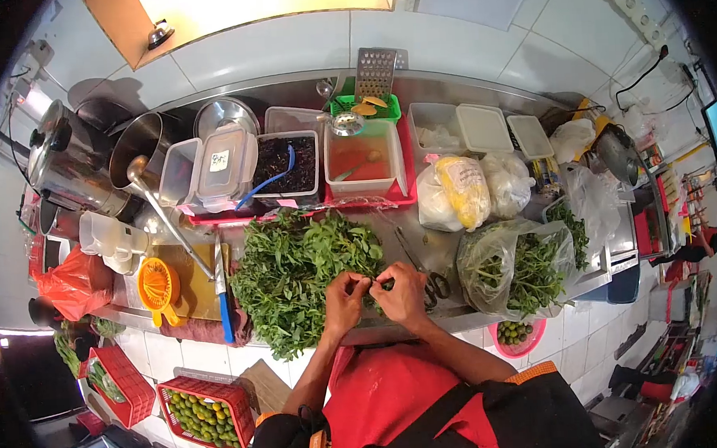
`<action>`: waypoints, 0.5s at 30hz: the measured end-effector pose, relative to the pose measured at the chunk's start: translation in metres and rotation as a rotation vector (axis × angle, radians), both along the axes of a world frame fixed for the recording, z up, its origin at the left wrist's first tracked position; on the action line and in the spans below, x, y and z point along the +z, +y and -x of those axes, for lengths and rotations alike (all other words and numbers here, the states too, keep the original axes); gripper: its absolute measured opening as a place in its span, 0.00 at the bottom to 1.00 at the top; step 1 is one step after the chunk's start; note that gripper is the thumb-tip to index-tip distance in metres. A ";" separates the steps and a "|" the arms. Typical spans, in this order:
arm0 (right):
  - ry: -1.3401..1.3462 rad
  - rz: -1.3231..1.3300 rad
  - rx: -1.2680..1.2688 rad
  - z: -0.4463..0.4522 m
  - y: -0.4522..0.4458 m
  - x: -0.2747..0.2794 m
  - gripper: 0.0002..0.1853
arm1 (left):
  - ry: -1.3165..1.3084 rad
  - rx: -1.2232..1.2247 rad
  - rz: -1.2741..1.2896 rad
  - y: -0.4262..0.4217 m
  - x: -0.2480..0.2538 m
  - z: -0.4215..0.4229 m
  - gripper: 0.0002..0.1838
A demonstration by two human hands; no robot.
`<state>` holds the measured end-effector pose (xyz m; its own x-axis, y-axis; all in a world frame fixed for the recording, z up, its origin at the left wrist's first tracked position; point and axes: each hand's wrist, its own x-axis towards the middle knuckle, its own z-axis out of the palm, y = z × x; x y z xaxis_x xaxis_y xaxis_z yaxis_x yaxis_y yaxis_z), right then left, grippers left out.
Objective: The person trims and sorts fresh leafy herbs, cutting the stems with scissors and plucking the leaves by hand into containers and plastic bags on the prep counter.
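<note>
A large heap of leafy greens (296, 276) lies on the steel counter in front of me. At its right edge my left hand (347, 303) is closed, its fingertips pinched together. My right hand (400, 296) is closed beside it, the fingertips of both hands nearly touching. A bit of green shows at the right hand's fingers; what exactly each hand holds is too small to tell. Right of my hands lie black-handled scissors (436, 289), and beyond them a clear plastic bag (484, 276) holds more leafy stems.
A blue-handled knife (224, 300) and an orange juicer (159, 285) are at the left. Food containers (362, 159) stand along the back, with pots (140, 150) at the back left. Crates of fruit (206, 414) and a pink bowl (517, 337) are below the counter.
</note>
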<state>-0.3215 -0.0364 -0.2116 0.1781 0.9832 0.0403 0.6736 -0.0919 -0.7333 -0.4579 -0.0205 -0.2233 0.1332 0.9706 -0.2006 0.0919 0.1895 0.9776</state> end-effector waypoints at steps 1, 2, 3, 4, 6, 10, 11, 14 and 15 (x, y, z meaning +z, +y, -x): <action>-0.001 0.001 0.004 -0.001 0.001 0.000 0.07 | 0.054 0.015 -0.052 0.000 -0.002 0.000 0.06; -0.005 0.044 0.028 -0.003 0.002 0.001 0.07 | 0.054 0.020 -0.049 0.000 -0.003 0.001 0.06; -0.010 0.086 0.052 -0.005 0.003 0.003 0.07 | 0.115 0.017 -0.113 0.000 -0.003 0.001 0.06; -0.012 0.087 0.056 -0.008 0.006 0.007 0.07 | 0.175 0.014 -0.178 0.001 -0.003 0.001 0.06; -0.098 0.145 0.149 -0.013 0.010 0.014 0.07 | 0.187 0.024 -0.186 0.000 -0.001 -0.001 0.06; -0.221 -0.148 0.310 -0.018 0.011 0.006 0.09 | 0.284 0.036 -0.278 0.003 0.010 -0.002 0.05; -0.237 -0.190 0.297 -0.017 0.009 0.004 0.10 | 0.282 0.044 -0.278 0.002 0.010 -0.002 0.05; -0.311 -0.274 0.263 -0.011 0.009 0.006 0.09 | 0.381 0.034 -0.381 0.002 0.008 -0.004 0.04; -0.364 -0.305 0.234 -0.010 0.008 0.008 0.08 | 0.416 0.017 -0.452 0.001 0.007 -0.005 0.04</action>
<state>-0.3117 -0.0287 -0.2040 -0.1237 0.9289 0.3491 0.8666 0.2725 -0.4180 -0.4531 -0.0193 -0.2164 0.1161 0.9729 0.1998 0.4837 -0.2310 0.8442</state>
